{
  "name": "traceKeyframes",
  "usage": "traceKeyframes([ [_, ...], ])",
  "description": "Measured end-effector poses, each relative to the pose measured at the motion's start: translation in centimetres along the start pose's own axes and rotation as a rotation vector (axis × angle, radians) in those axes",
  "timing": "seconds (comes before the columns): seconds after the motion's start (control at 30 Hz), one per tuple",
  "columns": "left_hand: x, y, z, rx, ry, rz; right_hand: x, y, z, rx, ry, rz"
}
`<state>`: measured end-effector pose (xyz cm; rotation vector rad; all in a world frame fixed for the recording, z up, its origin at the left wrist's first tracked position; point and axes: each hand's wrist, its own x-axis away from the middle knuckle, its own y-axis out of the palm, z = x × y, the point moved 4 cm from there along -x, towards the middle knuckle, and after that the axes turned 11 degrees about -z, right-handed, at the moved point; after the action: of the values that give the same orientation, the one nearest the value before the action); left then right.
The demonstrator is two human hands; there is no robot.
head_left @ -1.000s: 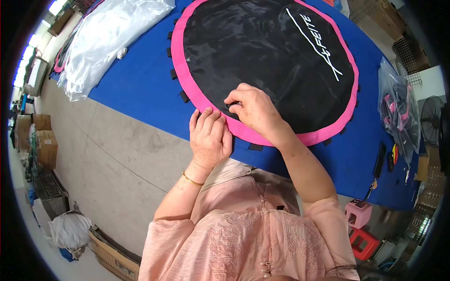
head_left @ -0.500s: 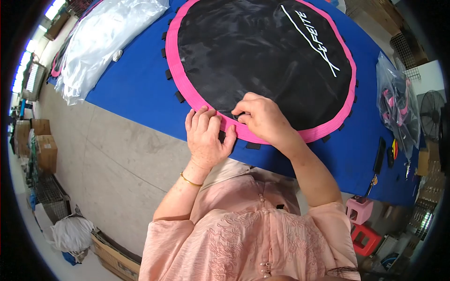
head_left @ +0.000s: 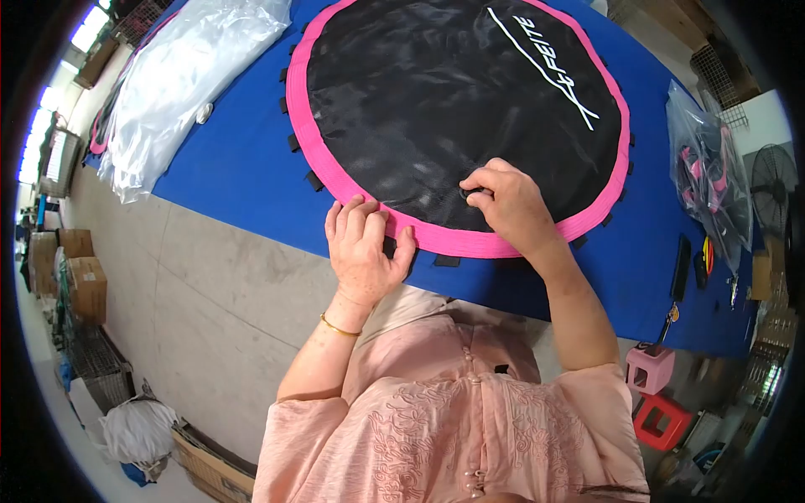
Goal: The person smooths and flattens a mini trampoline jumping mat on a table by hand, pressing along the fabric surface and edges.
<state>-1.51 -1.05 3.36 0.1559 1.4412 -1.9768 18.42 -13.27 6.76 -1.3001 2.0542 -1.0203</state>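
Note:
A round black trampoline mat with a wide pink border and white lettering lies on the blue-covered table. Short black tabs stick out around its rim. My left hand rests on the pink border at the near left, fingers stretched out and thumb apart. Over the black fabric, near the front border, my right hand is closed in a pinch. A small dark bit shows at its fingertips; I cannot tell whether it is fabric or a separate thing.
Clear plastic sheeting covers the table's left end. At the right lie a plastic bag with pink and black pieces and a black-handled tool. A pink stool, a red stool and a fan stand beyond.
My right hand has moved right, away from my left hand, and stays pinched. My left hand keeps its place on the border. The mat appears slightly further left in view.

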Motion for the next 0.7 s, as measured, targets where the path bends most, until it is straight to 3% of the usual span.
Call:
traceKeyframes([
  [0.6,0.1,0.1,0.1,-0.018,0.000,-0.034,-2.5,5.5,-3.6,-0.081,-0.247,0.004],
  [0.7,0.2,0.1,0.1,-0.024,-0.005,-0.048,-3.2,4.7,-2.3,-0.030,-0.138,0.019],
])
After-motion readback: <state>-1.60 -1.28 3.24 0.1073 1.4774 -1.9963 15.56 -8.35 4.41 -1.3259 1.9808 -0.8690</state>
